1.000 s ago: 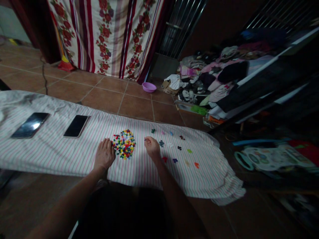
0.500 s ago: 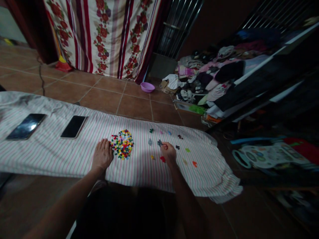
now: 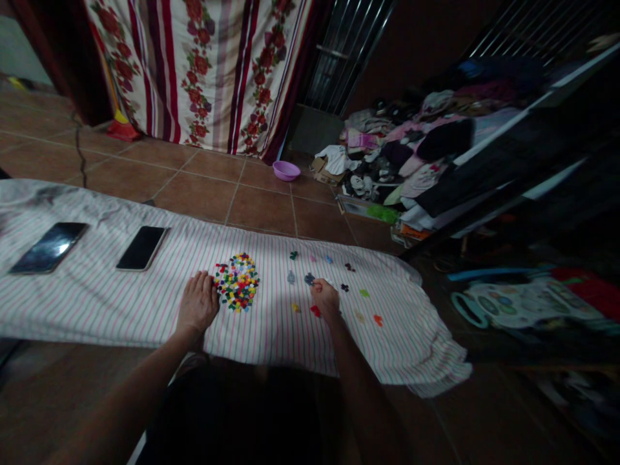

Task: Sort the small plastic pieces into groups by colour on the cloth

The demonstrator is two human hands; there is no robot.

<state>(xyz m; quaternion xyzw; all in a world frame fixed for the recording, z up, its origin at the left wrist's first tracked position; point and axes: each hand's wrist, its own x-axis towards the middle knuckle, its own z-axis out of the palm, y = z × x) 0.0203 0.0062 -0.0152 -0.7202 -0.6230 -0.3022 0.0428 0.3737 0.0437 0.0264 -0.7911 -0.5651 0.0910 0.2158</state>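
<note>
A heap of tiny multicoloured pieces (image 3: 238, 282) lies on the striped cloth (image 3: 271, 336). My left hand (image 3: 199, 301) rests flat, fingers outstretched, against the heap's left edge. To the right, my right hand (image 3: 325, 298) is closed with its fingertips at a small dark grey cluster (image 3: 309, 278); whatever it pinches is too small to make out. Around it are little same-colour groups: light grey pieces (image 3: 291, 277), dark green pieces (image 3: 293, 256), yellow pieces (image 3: 295, 308), red pieces (image 3: 315, 311), black pieces (image 3: 344, 287), lime green pieces (image 3: 364, 293) and orange pieces (image 3: 378, 320).
A phone (image 3: 142, 248) and a larger dark-screened device (image 3: 49, 248) lie on the cloth at left. Beyond it, a purple basin (image 3: 287, 170) stands on the tiled floor before a floral curtain (image 3: 223, 77). Clothes (image 3: 411, 145) are piled at the back right.
Both hands stay almost in place. The right hand remains closed by the dark grey cluster, and the view shifts very slightly.
</note>
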